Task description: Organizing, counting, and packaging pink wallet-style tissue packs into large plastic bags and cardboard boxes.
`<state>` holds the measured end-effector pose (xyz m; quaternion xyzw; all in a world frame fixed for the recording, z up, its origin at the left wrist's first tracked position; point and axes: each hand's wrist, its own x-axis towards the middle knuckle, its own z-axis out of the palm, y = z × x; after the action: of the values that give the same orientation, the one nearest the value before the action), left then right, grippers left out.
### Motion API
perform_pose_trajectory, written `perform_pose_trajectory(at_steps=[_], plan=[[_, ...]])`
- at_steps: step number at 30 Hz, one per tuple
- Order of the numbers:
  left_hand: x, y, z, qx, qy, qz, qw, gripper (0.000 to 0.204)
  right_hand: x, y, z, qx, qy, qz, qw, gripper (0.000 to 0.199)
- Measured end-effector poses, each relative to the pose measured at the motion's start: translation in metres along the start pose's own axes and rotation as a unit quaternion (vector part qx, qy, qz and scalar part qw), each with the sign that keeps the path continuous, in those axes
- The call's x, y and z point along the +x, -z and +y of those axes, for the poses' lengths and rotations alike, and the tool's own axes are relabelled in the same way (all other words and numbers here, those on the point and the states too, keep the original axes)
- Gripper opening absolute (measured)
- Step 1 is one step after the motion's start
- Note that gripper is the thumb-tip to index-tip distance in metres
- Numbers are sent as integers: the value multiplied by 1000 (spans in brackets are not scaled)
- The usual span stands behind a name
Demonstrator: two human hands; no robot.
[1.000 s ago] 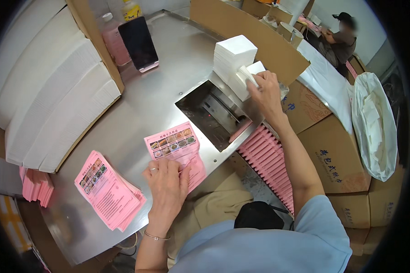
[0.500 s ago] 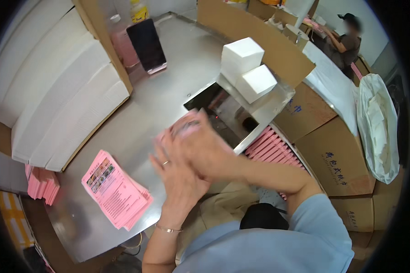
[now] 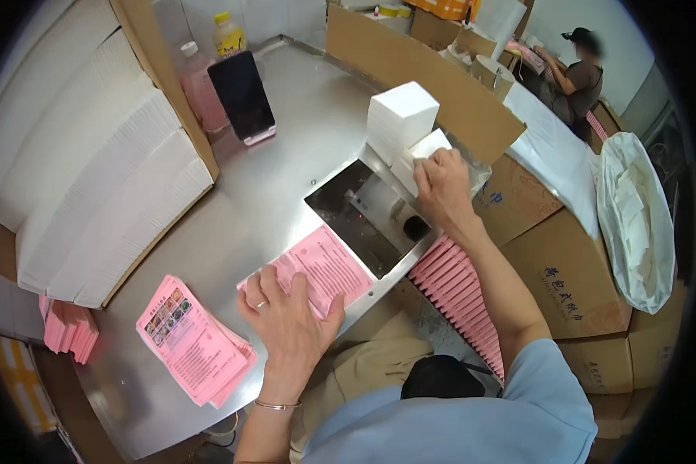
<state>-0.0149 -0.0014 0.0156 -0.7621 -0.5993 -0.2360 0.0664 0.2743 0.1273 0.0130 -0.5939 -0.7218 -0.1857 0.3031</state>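
- Pink packet (image 3: 332, 259): flat on the steel table (image 3: 240, 232), in front of the person, just beside the square dark opening (image 3: 349, 203) in the top. Printed face up.
- Orientation: the long axis appears to slant from lower left to upper right, one short end facing the opening and roughly parallel to its rim. The other end is partly covered, so its full length cannot be read.
- Left hand (image 3: 290, 319): palm down over the packet's lower-left part. Fingers bent and moderately spread, tips on the paper; thumb set apart, near the edge closest to the person.
- Right hand (image 3: 447, 188): beyond the opening, at the short white paper block (image 3: 431, 142). Fingers curled close together, tips against it; I cannot tell from here whether a sheet is pinched.
- Tall white paper block (image 3: 402, 112): upright, directly behind the short one.
- Pile of pink packets (image 3: 197, 348): left of the left hand, slightly fanned. Long axis from upper left to lower right; the pictured end points upper left.
- Row of pink packets (image 3: 456, 298): packed edge-on below the table's right side, under the right forearm.
- Dark phone (image 3: 242, 97): propped upright on a small stand, far side of the table.
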Motion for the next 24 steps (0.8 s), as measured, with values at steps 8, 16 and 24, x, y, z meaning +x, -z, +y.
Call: perform_pose_trajectory(at_steps=[8,16,24], plan=[[-17,5,1,-140,-38,-115,983,50,-10,10,-17,82,47,39,995,41],[-10,14,8,-139,-17,-69,988,77,-66,24,-139,229,262,-85,934,32],[-34,32,-18,-207,-14,-82,975,54,-26,-50,-67,168,7,-310,936,19]])
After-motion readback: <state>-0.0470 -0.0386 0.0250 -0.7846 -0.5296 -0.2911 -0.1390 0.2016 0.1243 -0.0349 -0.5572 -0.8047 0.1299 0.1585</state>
